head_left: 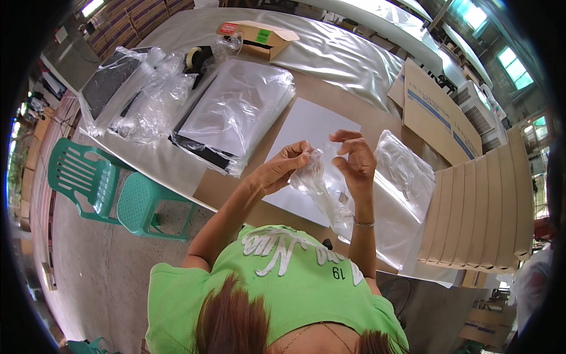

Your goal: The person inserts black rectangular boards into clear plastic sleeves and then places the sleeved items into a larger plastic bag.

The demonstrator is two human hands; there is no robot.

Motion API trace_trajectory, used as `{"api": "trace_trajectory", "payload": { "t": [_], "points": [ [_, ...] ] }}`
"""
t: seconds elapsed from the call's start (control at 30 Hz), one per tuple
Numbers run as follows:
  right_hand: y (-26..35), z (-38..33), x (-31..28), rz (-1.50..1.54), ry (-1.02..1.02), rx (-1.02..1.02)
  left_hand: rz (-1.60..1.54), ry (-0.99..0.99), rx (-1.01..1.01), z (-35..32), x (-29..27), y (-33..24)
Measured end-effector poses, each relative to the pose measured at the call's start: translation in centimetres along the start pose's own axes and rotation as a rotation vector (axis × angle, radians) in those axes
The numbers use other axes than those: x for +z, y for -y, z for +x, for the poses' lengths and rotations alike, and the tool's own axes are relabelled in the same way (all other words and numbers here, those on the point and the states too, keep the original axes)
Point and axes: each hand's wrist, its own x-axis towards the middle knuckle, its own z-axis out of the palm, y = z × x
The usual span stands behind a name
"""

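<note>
A crumpled clear plastic bag (318,186) hangs in front of me, with my left hand (283,167) pinching its upper edge between thumb and fingers. Just to the right of it, my right hand (358,159) is raised with its fingers curved and apart. A clear bit of plastic shows between the two hands; whether the right fingers touch it is hard to tell. Beneath both hands lies a flat white board (303,121) on brown cardboard.
Left of the board is a plastic-wrapped stack of white sheets (233,100), with loose clear wrap (156,97) and a tape dispenser (198,59). An open carton (259,40) stands behind. Clear bags (404,171), cardboard (439,115) and upright flattened boxes (471,212) occupy the right. Green chairs (88,174) stand left.
</note>
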Motion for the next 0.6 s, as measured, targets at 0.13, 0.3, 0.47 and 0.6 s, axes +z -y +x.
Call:
{"api": "trace_trajectory", "payload": {
  "t": [0.13, 0.3, 0.47, 0.6],
  "points": [
    [1.0, 0.5, 1.3, -0.422, 0.104, -0.047, 0.000, 0.019, -0.021, -0.1, -0.3, 0.3],
    [0.0, 0.0, 0.9, -0.260, 0.020, -0.034, -0.080, 0.012, -0.001, 0.1, 1.3, 0.0],
    [0.6, 0.1, 0.8, -0.356, 0.085, 0.002, -0.032, 0.014, -0.005, 0.0, 0.7, 0.1],
    [1.9, 0.4, 1.7, -0.493, 0.132, -0.008, -0.005, 0.019, -0.017, 0.7, 0.7, 0.5]
  ]
}}
